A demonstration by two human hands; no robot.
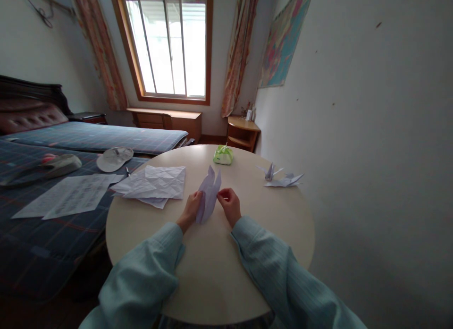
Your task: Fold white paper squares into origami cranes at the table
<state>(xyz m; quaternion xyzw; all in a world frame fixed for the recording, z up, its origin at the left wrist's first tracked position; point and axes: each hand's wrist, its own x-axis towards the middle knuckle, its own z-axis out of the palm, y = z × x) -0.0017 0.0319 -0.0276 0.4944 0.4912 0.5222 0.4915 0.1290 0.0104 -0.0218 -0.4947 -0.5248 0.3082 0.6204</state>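
A partly folded sheet of white paper (208, 195) is held up above the round table, with two pointed flaps at its top. My left hand (191, 209) grips its left side, thumb over the paper. At the right edge of the same paper, my right hand (230, 205) pinches with closed fingertips; the exact contact is small in view. Folded paper cranes (271, 172) lie at the table's right side, one with raised wings. To the left sits a stack of creased white paper sheets (159, 181).
The round cream table (212, 282) stands close to the white wall on the right. A green tissue pack (222, 155) is at its far edge. On the bed (28, 253) at left lie printed sheets (79, 194) and a pale cap (114, 158).
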